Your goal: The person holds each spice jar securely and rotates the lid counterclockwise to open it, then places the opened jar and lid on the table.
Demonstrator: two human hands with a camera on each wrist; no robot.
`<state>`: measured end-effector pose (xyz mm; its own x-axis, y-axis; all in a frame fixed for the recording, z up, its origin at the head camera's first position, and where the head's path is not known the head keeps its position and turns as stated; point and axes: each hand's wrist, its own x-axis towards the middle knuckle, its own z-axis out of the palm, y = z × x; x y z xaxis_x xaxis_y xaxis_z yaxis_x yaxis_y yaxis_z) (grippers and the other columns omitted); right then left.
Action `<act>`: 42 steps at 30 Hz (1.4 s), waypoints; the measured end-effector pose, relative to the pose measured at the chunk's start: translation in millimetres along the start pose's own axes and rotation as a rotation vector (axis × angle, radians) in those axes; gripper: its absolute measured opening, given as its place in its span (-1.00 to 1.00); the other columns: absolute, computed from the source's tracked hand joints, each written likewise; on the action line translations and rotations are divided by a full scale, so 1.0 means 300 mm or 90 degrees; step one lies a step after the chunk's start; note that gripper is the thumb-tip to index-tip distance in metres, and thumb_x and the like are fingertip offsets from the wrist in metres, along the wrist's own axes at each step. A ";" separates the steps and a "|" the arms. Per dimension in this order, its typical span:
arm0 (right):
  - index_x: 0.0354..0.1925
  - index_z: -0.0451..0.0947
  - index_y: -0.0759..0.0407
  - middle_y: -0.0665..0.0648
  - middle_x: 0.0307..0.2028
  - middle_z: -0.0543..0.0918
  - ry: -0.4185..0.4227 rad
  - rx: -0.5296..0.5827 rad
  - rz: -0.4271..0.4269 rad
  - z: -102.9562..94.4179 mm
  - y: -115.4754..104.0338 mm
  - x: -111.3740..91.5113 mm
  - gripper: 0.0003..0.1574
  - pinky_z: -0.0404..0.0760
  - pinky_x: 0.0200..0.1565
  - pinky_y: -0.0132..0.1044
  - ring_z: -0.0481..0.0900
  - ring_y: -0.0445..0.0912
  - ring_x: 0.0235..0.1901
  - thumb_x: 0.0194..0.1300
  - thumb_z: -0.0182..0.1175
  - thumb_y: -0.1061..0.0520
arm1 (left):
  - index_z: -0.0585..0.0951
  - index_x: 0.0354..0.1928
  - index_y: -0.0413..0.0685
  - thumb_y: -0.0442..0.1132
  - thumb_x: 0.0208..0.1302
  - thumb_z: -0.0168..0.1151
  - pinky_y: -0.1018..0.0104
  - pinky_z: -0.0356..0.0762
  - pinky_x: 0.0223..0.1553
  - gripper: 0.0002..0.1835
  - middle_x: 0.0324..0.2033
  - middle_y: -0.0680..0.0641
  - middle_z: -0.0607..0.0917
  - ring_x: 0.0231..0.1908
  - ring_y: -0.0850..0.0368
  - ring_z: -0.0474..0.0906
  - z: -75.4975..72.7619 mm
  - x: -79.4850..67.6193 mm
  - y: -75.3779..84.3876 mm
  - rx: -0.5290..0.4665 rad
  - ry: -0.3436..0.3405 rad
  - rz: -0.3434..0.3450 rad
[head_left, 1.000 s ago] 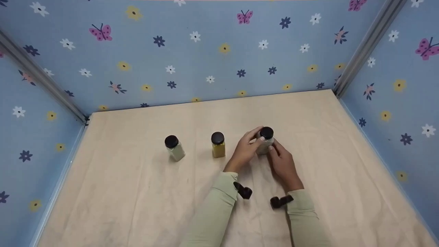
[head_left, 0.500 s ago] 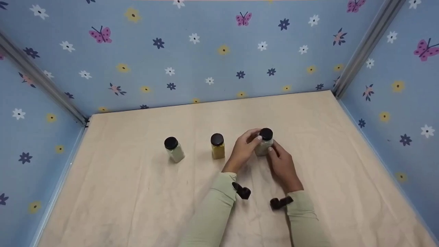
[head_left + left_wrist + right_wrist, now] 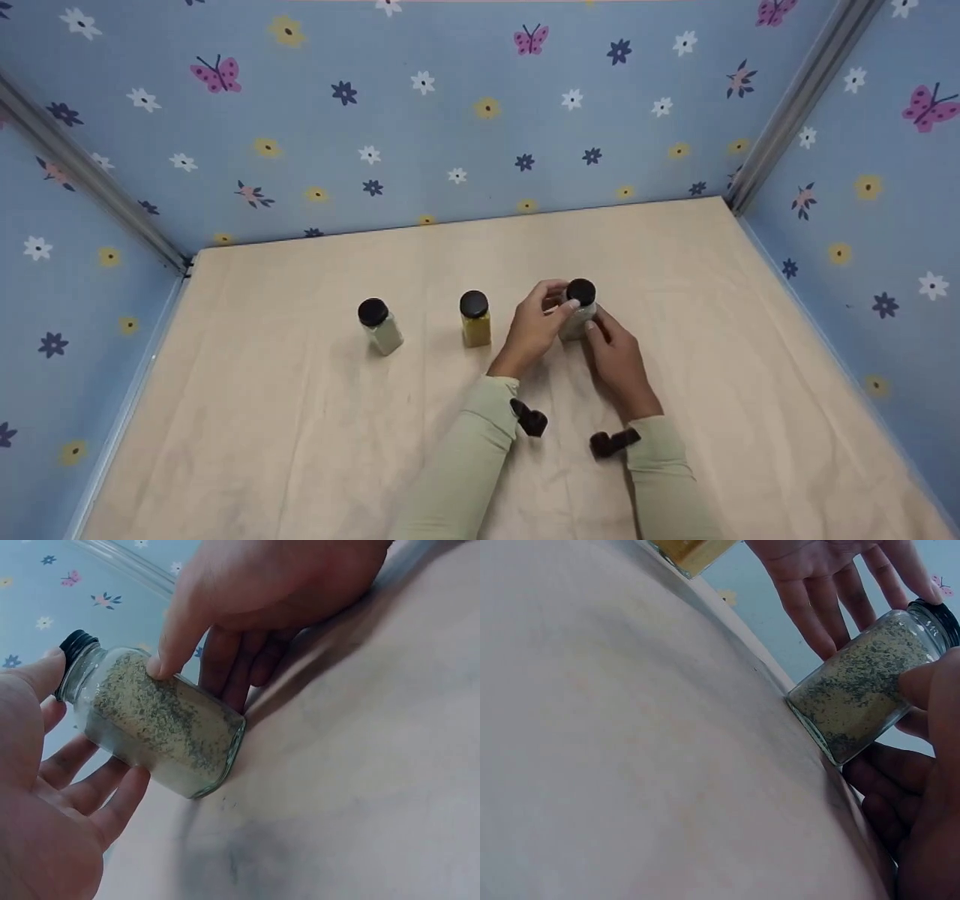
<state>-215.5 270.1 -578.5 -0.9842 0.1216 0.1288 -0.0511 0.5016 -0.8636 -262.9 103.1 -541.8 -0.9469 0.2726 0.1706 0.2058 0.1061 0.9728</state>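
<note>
Spice jar [image 3: 577, 327] stands on the cloth-covered table [image 3: 352, 442], right of centre toward the far edge; left hand [image 3: 534, 328] has thumb on black cap [image 3: 581, 292], fingers curved alongside; right hand [image 3: 621, 361] clamps the jar.

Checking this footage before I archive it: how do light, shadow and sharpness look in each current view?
Head view: fairly even light, faint soft shadows on the cloth; left wrist view: cool tint, dark shadow beside the right hand, held jar fairly clear; right wrist view: cloth hazy, yellow jar cut off by the top edge.
</note>
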 end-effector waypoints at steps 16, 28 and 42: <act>0.47 0.32 0.09 0.12 0.38 0.42 -0.001 0.021 0.007 0.008 -0.025 -0.003 -0.36 0.26 0.38 -0.06 0.32 0.00 0.39 0.57 0.00 -0.12 | 0.46 0.41 0.11 -0.08 0.46 0.22 0.35 0.40 0.23 -0.48 0.19 0.00 0.55 0.19 0.19 0.48 -0.024 -0.001 0.009 0.076 -0.036 0.021; 0.47 0.31 0.11 0.14 0.38 0.42 0.002 0.017 0.005 0.010 -0.014 -0.005 -0.36 0.28 0.37 -0.05 0.32 0.00 0.39 0.57 -0.01 -0.11 | 0.51 0.33 0.24 -0.08 0.53 0.10 0.31 0.45 0.18 -0.62 0.10 0.16 0.59 0.16 0.24 0.52 -0.021 -0.007 0.000 0.019 -0.035 0.020; 0.46 0.33 0.10 0.12 0.37 0.43 0.004 0.018 0.002 0.010 -0.008 0.001 -0.36 0.28 0.37 -0.05 0.33 -0.01 0.38 0.56 0.00 -0.12 | 0.50 0.23 0.28 -0.05 0.48 0.19 0.31 0.47 0.15 -0.67 0.03 0.18 0.61 0.11 0.25 0.53 -0.014 -0.008 -0.005 -0.007 -0.017 0.008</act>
<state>-216.3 266.4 -577.9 -0.9834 0.1285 0.1282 -0.0521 0.4769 -0.8774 -262.0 98.3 -542.9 -0.9374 0.2990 0.1783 0.2144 0.0922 0.9724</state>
